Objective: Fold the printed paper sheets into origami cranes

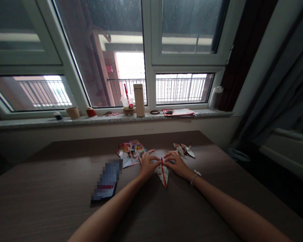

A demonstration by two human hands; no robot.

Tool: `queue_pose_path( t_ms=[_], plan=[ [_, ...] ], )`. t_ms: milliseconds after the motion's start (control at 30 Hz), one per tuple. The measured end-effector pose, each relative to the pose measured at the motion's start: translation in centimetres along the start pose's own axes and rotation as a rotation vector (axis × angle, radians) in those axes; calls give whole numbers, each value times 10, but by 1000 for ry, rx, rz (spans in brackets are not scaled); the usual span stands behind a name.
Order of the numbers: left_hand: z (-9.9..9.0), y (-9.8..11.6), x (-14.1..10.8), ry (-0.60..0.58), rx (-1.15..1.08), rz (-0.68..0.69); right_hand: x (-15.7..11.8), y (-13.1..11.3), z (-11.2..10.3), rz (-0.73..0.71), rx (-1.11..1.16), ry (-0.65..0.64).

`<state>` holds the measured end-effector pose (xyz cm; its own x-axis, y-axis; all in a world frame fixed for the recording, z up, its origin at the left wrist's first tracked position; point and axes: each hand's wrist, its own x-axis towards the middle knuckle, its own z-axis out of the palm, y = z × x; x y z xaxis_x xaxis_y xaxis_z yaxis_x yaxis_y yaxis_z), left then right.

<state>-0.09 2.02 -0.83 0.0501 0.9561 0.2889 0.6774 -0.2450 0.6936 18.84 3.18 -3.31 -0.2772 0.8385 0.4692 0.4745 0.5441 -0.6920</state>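
A folded paper [163, 174], white with red print and pointed at its near end, lies on the brown table between my two hands. My left hand [148, 164] pinches its far left side with thumb and forefinger, the other fingers lifted. From the right, my right hand [177, 164] has thumb and fingertips closed on the far end, where a narrow red tip sticks up. Just beyond my right hand sit folded paper pieces [183, 150] with pointed ends, in similar print. Colourful printed leaflets [132, 153] lie beyond my left hand, partly behind its fingers.
A dark phone [107, 181] rests left of my left forearm. A small white scrap [197, 172] lies by my right wrist. Along the windowsill [111, 119] stand a beige flask [139, 101], a cup with a red straw [127, 101], a paper cup [72, 113] and scissors [168, 112].
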Motion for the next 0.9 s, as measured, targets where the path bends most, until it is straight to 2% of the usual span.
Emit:
queue_pose_path(
  t_ms=[467, 900],
  plan=[
    [-2, 0, 4, 32, -23, -16, -1, -2, 0, 2, -40, -75],
    [-3, 1, 2, 103, -117, 8, -2, 0, 0, 22, -44, -70]
  ],
)
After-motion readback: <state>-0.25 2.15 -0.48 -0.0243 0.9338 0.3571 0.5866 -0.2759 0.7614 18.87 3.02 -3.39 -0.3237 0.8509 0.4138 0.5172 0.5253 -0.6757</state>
